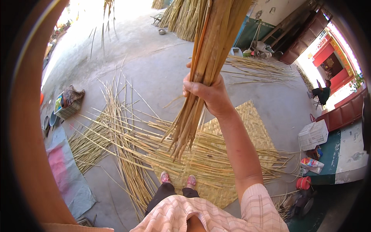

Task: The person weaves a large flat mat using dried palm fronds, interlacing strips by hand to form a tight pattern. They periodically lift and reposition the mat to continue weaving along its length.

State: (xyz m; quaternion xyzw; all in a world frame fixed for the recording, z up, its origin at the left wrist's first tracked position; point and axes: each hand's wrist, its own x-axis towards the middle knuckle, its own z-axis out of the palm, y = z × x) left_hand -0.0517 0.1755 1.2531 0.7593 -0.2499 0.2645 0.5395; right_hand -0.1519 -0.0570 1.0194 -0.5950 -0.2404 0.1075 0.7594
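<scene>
My right hand (208,92) is raised in front of me, fingers wrapped round a thick bundle of dry reed stalks (218,42). The bundle's frayed brown ends hang below my fist, and its upper part runs out past the top edge. My left arm (29,127) rises close along the left rim; its hand is out of the picture. Below, long split stalks (123,135) lie crossed in loose piles on the floor. Some rest over a woven mat (251,120), near my feet. A few dangling strands (108,19) show at the top left.
Upright reed bundles (181,19) stand at the back, with more stalks (259,69) lying at far right. A basket (68,104) and a blue-pink cloth (67,170) are at left. At right are a white crate (313,135), a red bucket (303,183) and a seated person (321,92).
</scene>
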